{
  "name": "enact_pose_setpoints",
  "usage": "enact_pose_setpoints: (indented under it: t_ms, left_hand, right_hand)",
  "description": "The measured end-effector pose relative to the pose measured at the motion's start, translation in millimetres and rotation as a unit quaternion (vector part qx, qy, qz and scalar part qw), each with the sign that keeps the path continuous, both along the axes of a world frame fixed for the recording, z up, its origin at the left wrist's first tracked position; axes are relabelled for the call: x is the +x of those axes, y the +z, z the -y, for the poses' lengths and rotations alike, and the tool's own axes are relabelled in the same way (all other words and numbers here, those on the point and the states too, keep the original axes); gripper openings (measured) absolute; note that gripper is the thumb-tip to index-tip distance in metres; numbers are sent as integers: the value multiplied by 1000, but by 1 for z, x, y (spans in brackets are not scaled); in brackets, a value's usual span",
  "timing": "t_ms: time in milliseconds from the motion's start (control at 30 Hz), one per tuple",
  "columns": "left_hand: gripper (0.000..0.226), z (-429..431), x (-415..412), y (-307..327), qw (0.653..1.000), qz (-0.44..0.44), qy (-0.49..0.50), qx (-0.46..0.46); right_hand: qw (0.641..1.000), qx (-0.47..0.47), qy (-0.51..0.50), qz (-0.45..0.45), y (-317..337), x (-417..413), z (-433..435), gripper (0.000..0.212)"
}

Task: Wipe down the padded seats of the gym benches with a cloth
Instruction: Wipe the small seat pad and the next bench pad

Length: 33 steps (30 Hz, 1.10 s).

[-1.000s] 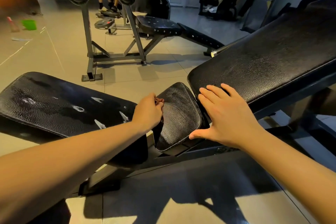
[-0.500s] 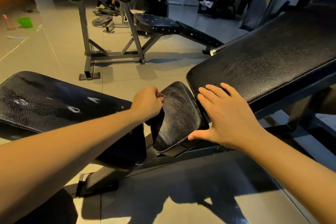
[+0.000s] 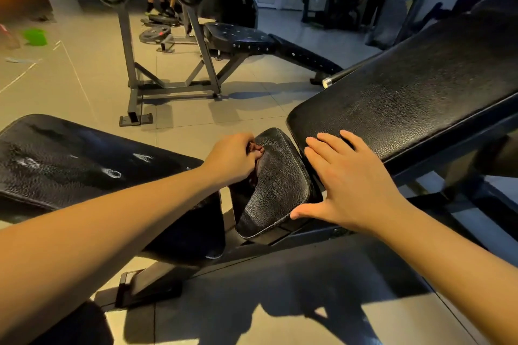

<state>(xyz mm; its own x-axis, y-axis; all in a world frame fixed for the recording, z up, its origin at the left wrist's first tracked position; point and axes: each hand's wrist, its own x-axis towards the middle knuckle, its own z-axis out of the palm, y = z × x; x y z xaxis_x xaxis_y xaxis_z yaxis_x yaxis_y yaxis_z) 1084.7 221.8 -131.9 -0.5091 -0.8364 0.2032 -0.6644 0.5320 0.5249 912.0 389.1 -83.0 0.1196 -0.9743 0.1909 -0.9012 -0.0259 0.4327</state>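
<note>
Our left hand (image 3: 229, 159) clenches a reddish cloth (image 3: 256, 149) against the 10 o'clock edge of the small seat pad (image 3: 277, 185); our right hand (image 3: 350, 185) lies flat, fingers spread, on the back pad (image 3: 406, 98) at 2 o'clock; another bench (image 3: 238, 39) stands at 12 o'clock.

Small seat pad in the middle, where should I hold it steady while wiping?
Probably grip the small seat pad by its rounded near-right corner, coming from the right: that edge overhangs the frame beside the thumb of the right hand, and the left hand holds the cloth at the far-left edge.
</note>
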Motion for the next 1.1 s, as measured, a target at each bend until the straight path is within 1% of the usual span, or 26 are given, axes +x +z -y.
enact_pose_setpoints:
  t_ms: [67,100,133,167,267,300,333,367,433,467,500,633,667,700,733,800,867,933,1000,1033,1100]
  left_hand:
    - [17,13,7,-4,997,34,65,13]
    - [17,14,10,-5,996,43,80,19]
    - [16,11,11,-3,996,45,72,17]
    - [14,3,10,0,998,37,44,11]
    - [8,-32,7,9,996,-9,-88,-5]
    - [9,-39,7,9,994,-12,-107,-20]
    - [12,-38,7,7,995,-6,-94,-35]
    - [16,-32,8,5,997,5,-60,-41]
    - [21,-20,14,4,999,43,14,-26]
    - [21,-18,18,4,998,59,25,-19]
    - [21,-21,20,5,998,67,12,-12]
    - [18,-67,24,9,991,45,-128,6]
    - [19,-71,25,6,991,46,-128,-6]
    - [21,-66,25,2,993,50,-102,-25]
    - [23,-58,25,1,996,63,-57,-32]
    - [28,-42,29,2,996,91,12,-6]
    - [30,-46,27,4,996,91,-1,17]
    - [23,-67,25,6,995,60,-71,32]
    - [17,-87,29,3,990,43,-128,28]
    - [17,-86,31,0,990,56,-128,11]
    - [19,-64,35,-1,993,105,-61,6]
  right_hand:
    - [1000,6,-6,2,1,1,0,123]
    - [1000,9,-10,3,1,2,-1,123]
    - [1000,11,-12,3,1,2,-1,123]
    - [1000,13,-13,2,1,1,-1,123]
    - [1000,16,-11,-4,2,1,-2,122]
    - [1000,13,-10,-5,2,0,-2,122]
    - [1000,10,-8,-5,2,0,-2,122]
    - [1000,8,-6,-4,2,1,-2,122]
    - [1000,10,-8,0,3,3,-3,122]
    - [1000,11,-12,1,3,3,-3,123]
    - [1000,13,-15,1,4,3,-3,123]
    - [1000,21,-17,-8,4,3,-4,123]
    - [1000,18,-18,-10,4,3,-3,123]
    - [1000,17,-18,-9,4,3,-3,123]
    - [1000,18,-17,-8,4,3,-3,123]
    - [1000,19,-16,-4,4,5,-4,123]
    - [1000,19,-16,-1,5,5,-4,123]
    - [1000,19,-13,2,5,5,-4,123]
    - [1000,19,-12,-1,5,5,-4,122]
    - [1000,17,-13,-3,5,5,-5,122]
    - [1000,17,-12,0,6,6,-5,122]
